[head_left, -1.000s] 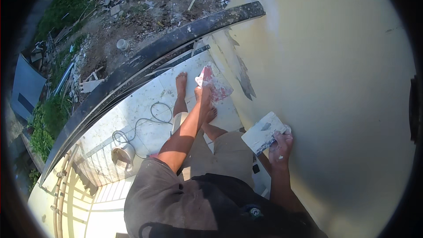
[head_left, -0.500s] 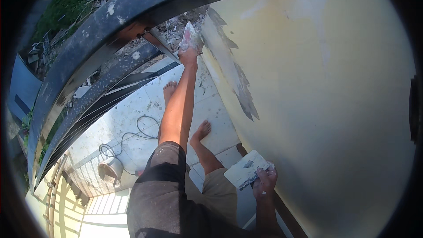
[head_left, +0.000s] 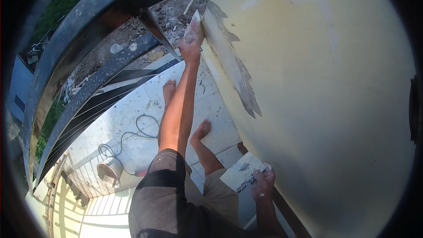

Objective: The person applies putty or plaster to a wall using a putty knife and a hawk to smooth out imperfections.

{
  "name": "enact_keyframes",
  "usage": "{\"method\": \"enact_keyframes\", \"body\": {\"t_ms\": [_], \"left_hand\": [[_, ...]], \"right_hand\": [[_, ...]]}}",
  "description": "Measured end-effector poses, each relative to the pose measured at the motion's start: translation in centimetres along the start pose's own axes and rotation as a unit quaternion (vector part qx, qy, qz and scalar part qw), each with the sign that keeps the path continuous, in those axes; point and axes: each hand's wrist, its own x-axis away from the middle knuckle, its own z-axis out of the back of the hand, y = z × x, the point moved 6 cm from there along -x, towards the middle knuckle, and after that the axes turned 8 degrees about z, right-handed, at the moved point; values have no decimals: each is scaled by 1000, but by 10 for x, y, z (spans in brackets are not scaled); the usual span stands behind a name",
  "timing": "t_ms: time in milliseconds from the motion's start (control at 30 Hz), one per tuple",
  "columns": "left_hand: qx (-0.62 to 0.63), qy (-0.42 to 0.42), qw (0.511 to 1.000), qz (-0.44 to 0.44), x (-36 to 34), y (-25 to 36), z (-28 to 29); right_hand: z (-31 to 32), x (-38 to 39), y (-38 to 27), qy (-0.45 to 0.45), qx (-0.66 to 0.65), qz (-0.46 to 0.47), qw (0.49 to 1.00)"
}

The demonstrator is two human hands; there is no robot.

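Head view is showing the left hand (head_left: 190,53) held far out, its fingers closing around a pink tool (head_left: 192,31) smeared with white; the tool is standing at the far edge of the yellowish wall (head_left: 326,92), though whether it is touching is hard to tell. The right hand (head_left: 264,180) is gripping a flat pale plate (head_left: 235,174) by its right edge, close beside the wall, and grey smears are lying on the plate. A ragged grey patch (head_left: 240,77) is spreading across the wall beside the tool. Below, bare feet (head_left: 203,128) are resting on the white tiled floor (head_left: 220,105). Toward the floor's near-left corner, a dark cable (head_left: 140,133) is looping near a pale bucket (head_left: 109,172). A black railing (head_left: 99,64) is bordering the floor's far-left edge, with rubble-strewn ground (head_left: 183,6) lying beyond.
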Motion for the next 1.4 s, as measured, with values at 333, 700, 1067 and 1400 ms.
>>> {"method": "enact_keyframes", "body": {"t_ms": [333, 700, 1067, 1400], "left_hand": [[-29, -32, 998, -48, 17, 11, 0], [-30, -28, 995, -91, 40, 47, -2], [-111, -11, 993, -43, 51, 36, 44], [-123, 65, 990, 22, 1, -4, 12]], "right_hand": [[6, 3, 11, -2, -4, 8, 1000], [10, -3, 15, -27, -21, 7, 999], [-8, 3, 17, -34, -30, 5, 999], [-11, 0, 17, -40, -8, -5, 999]]}}
